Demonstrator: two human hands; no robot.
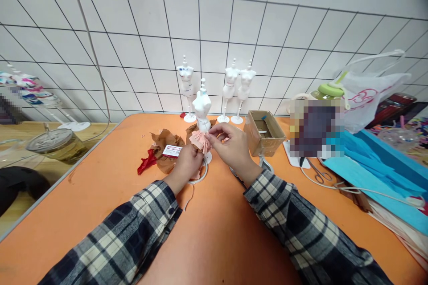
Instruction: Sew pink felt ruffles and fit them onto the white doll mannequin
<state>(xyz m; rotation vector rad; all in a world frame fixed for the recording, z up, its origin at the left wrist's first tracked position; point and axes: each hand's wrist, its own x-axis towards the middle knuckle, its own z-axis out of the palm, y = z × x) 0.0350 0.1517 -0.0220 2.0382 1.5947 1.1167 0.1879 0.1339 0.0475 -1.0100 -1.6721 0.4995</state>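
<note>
The left hand point(187, 161) and right hand point(231, 143) are pinching the pink pleated piece point(199, 140), which is sitting between them around the white mannequin's point(202, 106) lower end

3 mannequins point(230, 83) behind 1 nearer mannequin point(202, 106)

Both forearms point(122, 231) angle forward and inward, the left hand point(189, 163) curled, the right hand point(232, 146) arched in a pinch.
</note>
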